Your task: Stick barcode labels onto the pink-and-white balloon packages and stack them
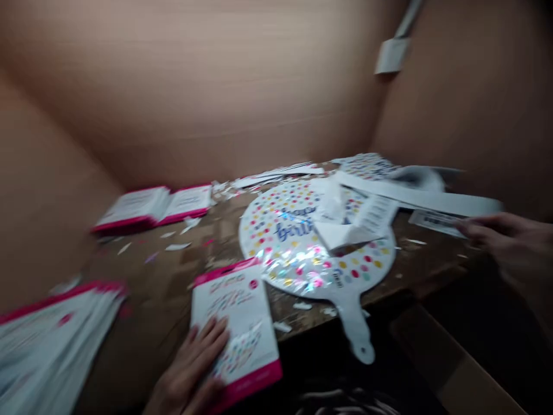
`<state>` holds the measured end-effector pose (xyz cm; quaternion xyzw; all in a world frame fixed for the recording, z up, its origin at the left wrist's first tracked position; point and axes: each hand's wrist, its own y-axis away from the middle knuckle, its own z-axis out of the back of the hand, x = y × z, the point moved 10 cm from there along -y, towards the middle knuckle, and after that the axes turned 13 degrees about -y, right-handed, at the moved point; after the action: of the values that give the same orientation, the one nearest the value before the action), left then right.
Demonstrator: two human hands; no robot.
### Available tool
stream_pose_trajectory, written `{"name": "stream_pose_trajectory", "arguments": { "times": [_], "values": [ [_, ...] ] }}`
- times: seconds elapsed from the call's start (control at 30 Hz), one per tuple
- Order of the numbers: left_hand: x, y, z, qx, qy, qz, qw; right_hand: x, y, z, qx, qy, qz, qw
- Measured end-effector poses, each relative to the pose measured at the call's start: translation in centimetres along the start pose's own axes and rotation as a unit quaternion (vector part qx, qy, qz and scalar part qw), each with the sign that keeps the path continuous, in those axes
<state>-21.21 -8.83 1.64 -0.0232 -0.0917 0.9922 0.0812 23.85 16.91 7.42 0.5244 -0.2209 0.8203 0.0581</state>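
Observation:
My left hand [194, 360] lies with its fingers flat on the front of a white packet [242, 300] with pink ends and a dotted balloon picture. Between the fingertips of my right hand [514, 242] is the end of a barcode label [434, 221], slightly blurred. A white backing strip [432, 199] runs just above it toward the middle. In the centre rests a flat white foil balloon [280, 262] with coloured dots and blue lettering, its tail hanging past the front edge. A folded strip of printed labels [375, 219] covers part of it.
Cardboard walls [207, 86] enclose the work surface. Pink-and-white packet stacks [133, 207] stand at the back left, more packets [47, 346] at the front left. Paper scraps [177, 246] are scattered about. Another dotted balloon [363, 164] lies at the back right.

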Motion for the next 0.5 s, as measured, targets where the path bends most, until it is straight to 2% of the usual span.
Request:
{"name": "stream_pose_trajectory", "arguments": {
  "times": [0.03, 0.1, 0.17, 0.23, 0.27, 0.33, 0.4, 0.5],
  "values": [
    [0.0, 0.3, -0.5, 0.022, 0.001, -0.005, 1.0, 0.9, 1.5, -3.2, 0.07, -0.1, -0.025, 0.992],
    [0.4, 0.7, -1.3, 0.064, 0.01, 0.014, 0.998, 2.7, 6.0, -10.8, 0.253, -0.182, -0.103, 0.944],
    [0.5, 1.0, -1.5, 0.083, 0.024, 0.032, 0.996, 5.4, 12.4, -17.6, 0.437, -0.18, -0.137, 0.871],
    [0.4, 1.2, -1.4, 0.087, 0.037, 0.055, 0.994, 8.0, 18.5, -22.5, 0.558, -0.187, -0.157, 0.793],
    [0.4, 1.2, -1.3, 0.083, 0.043, 0.066, 0.993, 9.0, 21.2, -24.4, 0.6, -0.195, -0.172, 0.756],
    [0.2, 1.4, -0.9, 0.066, 0.059, 0.077, 0.993, 9.9, 25.1, -27.1, 0.64, -0.198, -0.207, 0.713],
    [0.1, 1.4, -0.7, 0.051, 0.075, 0.077, 0.993, 9.8, 27.6, -28.9, 0.655, -0.183, -0.241, 0.693],
    [0.1, 1.3, -0.6, 0.05, 0.089, 0.077, 0.992, 9.1, 29.3, -30.2, 0.658, -0.157, -0.269, 0.686]
  ]
}}
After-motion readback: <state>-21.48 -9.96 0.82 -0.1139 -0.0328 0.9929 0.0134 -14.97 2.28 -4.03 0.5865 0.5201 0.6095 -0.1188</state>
